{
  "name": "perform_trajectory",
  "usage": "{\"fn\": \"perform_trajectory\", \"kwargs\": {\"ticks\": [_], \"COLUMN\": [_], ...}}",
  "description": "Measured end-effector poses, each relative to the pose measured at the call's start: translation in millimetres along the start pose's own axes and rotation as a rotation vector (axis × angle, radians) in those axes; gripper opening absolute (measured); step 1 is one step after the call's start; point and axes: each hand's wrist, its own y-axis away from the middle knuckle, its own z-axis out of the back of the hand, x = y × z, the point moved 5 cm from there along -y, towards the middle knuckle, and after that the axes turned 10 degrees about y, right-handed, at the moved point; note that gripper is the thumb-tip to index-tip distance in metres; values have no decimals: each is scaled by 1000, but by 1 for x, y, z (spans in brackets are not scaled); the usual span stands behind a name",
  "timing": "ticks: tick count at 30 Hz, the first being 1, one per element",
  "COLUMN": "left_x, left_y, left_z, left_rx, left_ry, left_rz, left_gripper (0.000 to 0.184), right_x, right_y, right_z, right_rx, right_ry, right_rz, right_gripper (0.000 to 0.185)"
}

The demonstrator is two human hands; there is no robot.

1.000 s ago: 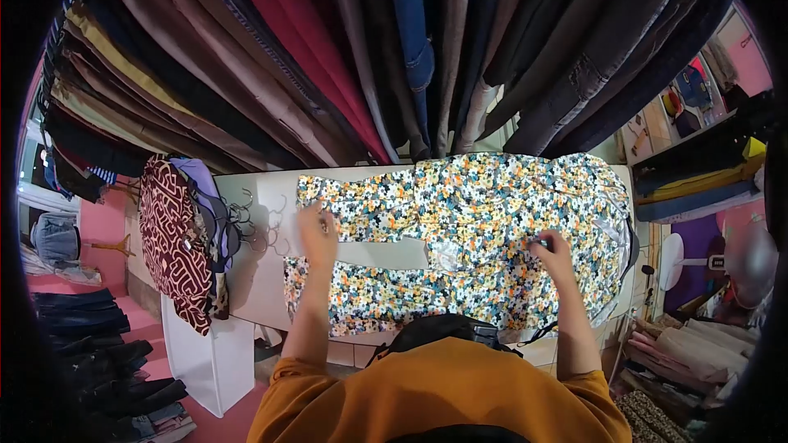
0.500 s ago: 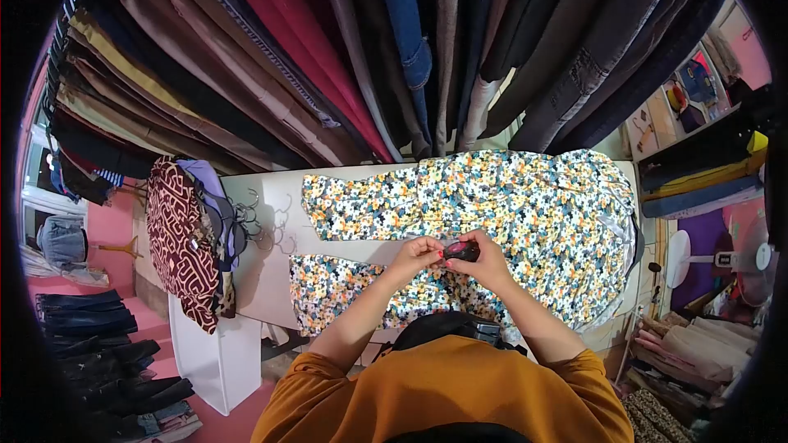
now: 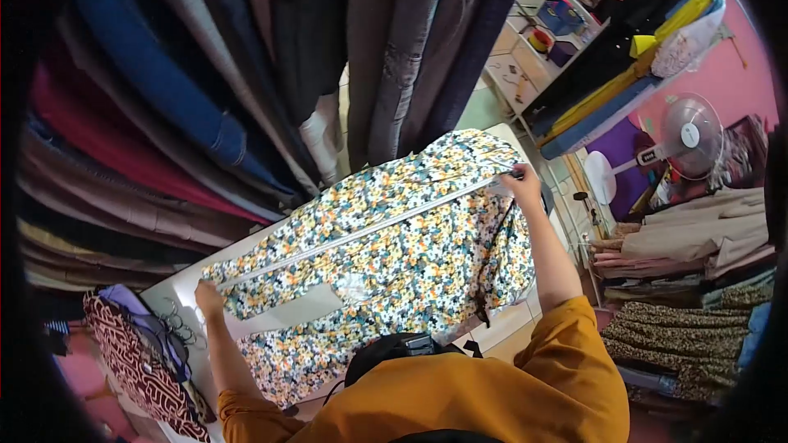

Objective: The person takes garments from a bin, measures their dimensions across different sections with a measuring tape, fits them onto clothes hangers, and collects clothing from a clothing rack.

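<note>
A pale measuring tape [image 3: 361, 235] is pulled straight across a floral garment [image 3: 410, 279] with two leg-like parts, which lies spread over a white table [image 3: 185, 287]. My left hand [image 3: 209, 297] pinches the tape's far end by the garment's left hem. At the opposite end, near the upper right edge of the cloth, my right hand [image 3: 523, 184] grips the tape's small dark case, mostly hidden by the fingers. A pale round patch [image 3: 353, 287] shows on the garment between the two leg-like parts.
Trousers hang in a dense row [image 3: 246, 74] beyond the table. A maroon patterned garment [image 3: 135, 361] and several metal hangers [image 3: 176, 324] are at the left. To the right stand a fan [image 3: 689, 135], stacked folded clothes [image 3: 689, 230] and a rack of hanging clothes [image 3: 624, 74].
My hands were close together over the garment, around the dark case. They have moved far apart, left and right, with the tape drawn out between them. The view has turned rightward and tilted.
</note>
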Motion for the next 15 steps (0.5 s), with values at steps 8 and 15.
{"fn": "perform_trajectory", "kwargs": {"ticks": [8, 15], "left_x": [42, -4], "left_y": [-9, -1], "left_z": [-19, 1], "left_rx": [39, 9], "left_ry": [44, -67], "left_rz": [255, 54], "left_gripper": [12, 10], "right_x": [-78, -71], "right_y": [-23, -17], "right_z": [1, 9], "right_rx": [-100, -33], "right_ry": [327, 204], "right_rz": [-157, -261], "right_gripper": [66, 64]}}
